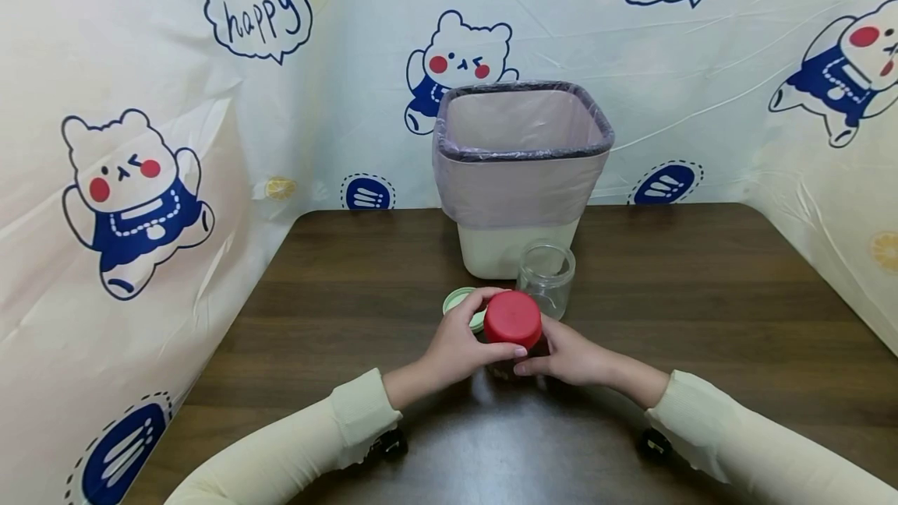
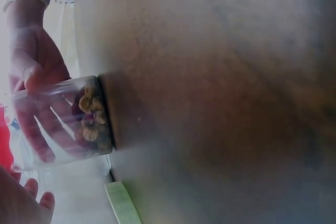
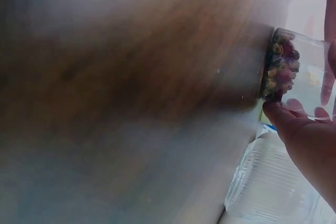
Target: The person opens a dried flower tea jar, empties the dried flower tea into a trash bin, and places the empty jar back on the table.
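Note:
A clear jar [image 2: 79, 153] with a red lid [image 1: 513, 319] stands on the table, dried flower buds [image 3: 282, 69] piled at its bottom. My left hand [image 1: 457, 340] grips the lid from the left, thumb in front and fingers behind. From the right, my right hand [image 1: 574, 353] holds the jar's body below the lid, thumb at the front. Just behind the hands are an open glass jar [image 1: 546, 283] and a light green lid [image 1: 459, 298], partly covered by the left hand.
A cream bin [image 1: 519, 244] lined with a translucent purple bag stands farther back on the dark wooden table [image 1: 337, 310]. A printed cloth [image 1: 351, 100] hangs behind and along both sides.

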A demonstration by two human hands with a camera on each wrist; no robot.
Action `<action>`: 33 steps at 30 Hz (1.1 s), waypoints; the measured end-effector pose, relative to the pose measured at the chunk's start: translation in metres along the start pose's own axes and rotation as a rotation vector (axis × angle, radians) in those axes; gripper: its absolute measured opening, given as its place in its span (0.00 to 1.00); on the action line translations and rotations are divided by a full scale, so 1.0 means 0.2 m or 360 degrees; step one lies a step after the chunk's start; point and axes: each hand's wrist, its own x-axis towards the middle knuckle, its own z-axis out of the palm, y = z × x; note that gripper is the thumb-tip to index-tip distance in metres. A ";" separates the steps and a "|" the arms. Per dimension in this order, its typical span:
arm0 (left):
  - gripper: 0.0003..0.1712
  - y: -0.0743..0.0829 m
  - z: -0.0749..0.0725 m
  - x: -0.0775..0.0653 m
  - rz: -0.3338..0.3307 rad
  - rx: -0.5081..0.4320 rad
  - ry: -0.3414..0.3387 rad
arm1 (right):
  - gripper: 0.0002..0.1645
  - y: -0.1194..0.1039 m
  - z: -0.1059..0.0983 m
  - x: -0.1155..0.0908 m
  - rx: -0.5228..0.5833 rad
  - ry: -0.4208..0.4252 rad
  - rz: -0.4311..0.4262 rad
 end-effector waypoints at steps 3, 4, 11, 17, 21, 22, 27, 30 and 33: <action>0.42 -0.03 -0.01 0.01 0.0027 -0.0024 -0.0057 | 0.36 0.00 0.00 0.00 0.0006 -0.0018 0.0007; 0.42 -0.04 -0.02 0.01 0.0038 -0.0033 -0.0087 | 0.36 0.00 0.00 0.00 0.0013 -0.0029 0.0013; 0.42 -0.03 -0.07 0.08 0.0102 -0.0085 -0.0357 | 0.37 -0.01 -0.02 0.01 0.0046 -0.0098 0.0029; 0.42 -0.08 -0.11 0.15 0.0174 -0.0161 -0.0614 | 0.35 0.00 -0.03 0.01 0.0038 -0.0141 0.0011; 0.41 -0.09 -0.13 0.17 0.0190 -0.0214 -0.0718 | 0.34 0.00 -0.03 0.02 0.0050 -0.0178 0.0009; 0.41 -0.09 -0.14 0.17 0.0185 -0.0217 -0.0729 | 0.33 0.00 -0.03 0.02 0.0050 -0.0183 0.0003; 0.41 -0.09 -0.14 0.17 0.0142 -0.0197 -0.0711 | 0.32 0.01 -0.03 0.02 0.0044 -0.0191 -0.0031; 0.41 -0.09 -0.12 0.16 0.0138 -0.0167 -0.0650 | 0.33 0.01 -0.03 0.02 0.0036 -0.0180 -0.0036; 0.41 -0.08 -0.11 0.13 0.0146 -0.0139 -0.0575 | 0.34 0.00 -0.03 0.01 0.0026 -0.0160 -0.0016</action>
